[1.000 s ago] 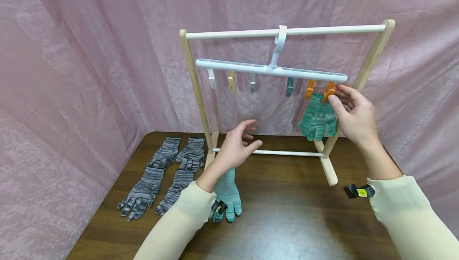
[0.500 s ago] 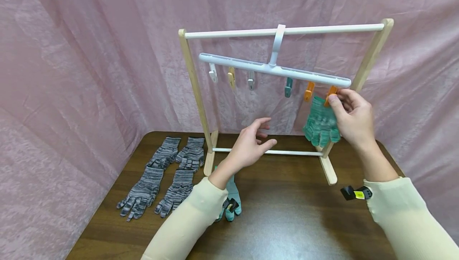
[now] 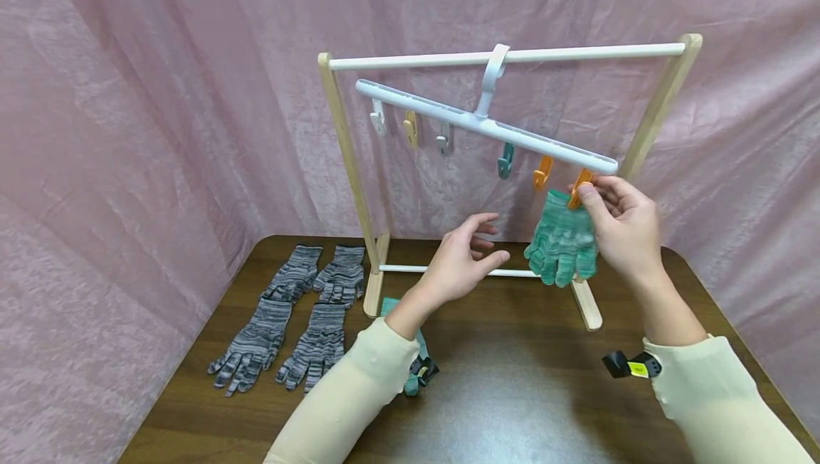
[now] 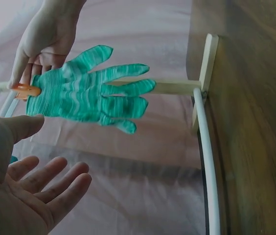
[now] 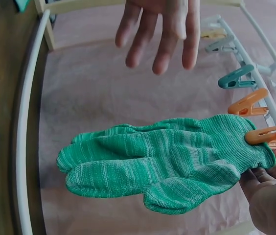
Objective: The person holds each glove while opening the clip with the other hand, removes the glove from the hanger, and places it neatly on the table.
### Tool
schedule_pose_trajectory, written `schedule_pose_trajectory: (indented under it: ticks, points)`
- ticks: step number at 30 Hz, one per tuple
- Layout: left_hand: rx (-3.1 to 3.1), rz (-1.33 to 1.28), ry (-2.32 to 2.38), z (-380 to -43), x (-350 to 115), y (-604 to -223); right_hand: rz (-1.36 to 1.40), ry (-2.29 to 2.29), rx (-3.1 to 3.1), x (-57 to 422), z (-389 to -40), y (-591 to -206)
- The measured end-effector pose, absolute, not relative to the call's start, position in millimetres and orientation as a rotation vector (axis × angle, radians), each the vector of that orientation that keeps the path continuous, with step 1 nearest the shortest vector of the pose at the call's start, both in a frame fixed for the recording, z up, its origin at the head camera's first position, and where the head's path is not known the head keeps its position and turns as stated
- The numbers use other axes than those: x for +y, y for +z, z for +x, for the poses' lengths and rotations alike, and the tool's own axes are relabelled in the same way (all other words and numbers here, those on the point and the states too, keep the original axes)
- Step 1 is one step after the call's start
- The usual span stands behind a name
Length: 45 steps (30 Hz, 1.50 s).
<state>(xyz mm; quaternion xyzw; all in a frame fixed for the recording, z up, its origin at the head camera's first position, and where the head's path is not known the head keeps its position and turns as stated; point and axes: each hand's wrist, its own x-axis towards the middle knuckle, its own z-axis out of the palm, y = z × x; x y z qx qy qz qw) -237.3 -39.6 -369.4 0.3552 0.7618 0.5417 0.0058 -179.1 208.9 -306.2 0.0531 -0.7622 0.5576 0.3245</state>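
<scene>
My right hand (image 3: pixel 624 229) pinches the outermost orange clothespin (image 3: pixel 580 191) on the white hanger (image 3: pixel 541 143), thumb in front and fingers behind. That clothespin bites the cuff of a green striped glove (image 3: pixel 562 242), which hangs with its fingers down. In the right wrist view, a second orange clothespin (image 5: pixel 248 103) sits next to the cuff with no glove in it. My left hand (image 3: pixel 463 257) hovers left of the glove, fingers spread and holding nothing; in the left wrist view its thumb is close to the cuff.
The hanger hooks over the white top rod (image 3: pixel 410 61) of a wooden-sided rack. White, yellow, grey and teal clips (image 3: pixel 505 161) dangle from it. Several grey striped gloves (image 3: pixel 256 336) lie on the brown table (image 3: pixel 500 393); another green glove (image 3: pixel 389 305) lies partly under my left forearm.
My right hand has moved down with the clothespin and glove, so the hanger tilts more steeply, right end low. My left hand has shifted right, towards the glove.
</scene>
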Motion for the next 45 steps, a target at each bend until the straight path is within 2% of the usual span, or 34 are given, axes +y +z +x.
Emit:
schedule_pose_trajectory:
  ticks: [10, 23, 45]
  points:
    - [2.201, 1.147, 1.821, -238.6, -16.0, -367.4, 0.126, 1.687, -1.946, 196.7, -171.3, -310.0]
    - [2.069, 1.109, 1.861, -242.1, 9.0, -360.1, 0.141, 1.714, -1.879, 183.6, -169.4, -310.3]
    - [2.123, 1.164, 1.860, -240.6, 13.2, -360.1, 0.146, 1.693, -1.831, 184.2, -174.3, -308.1]
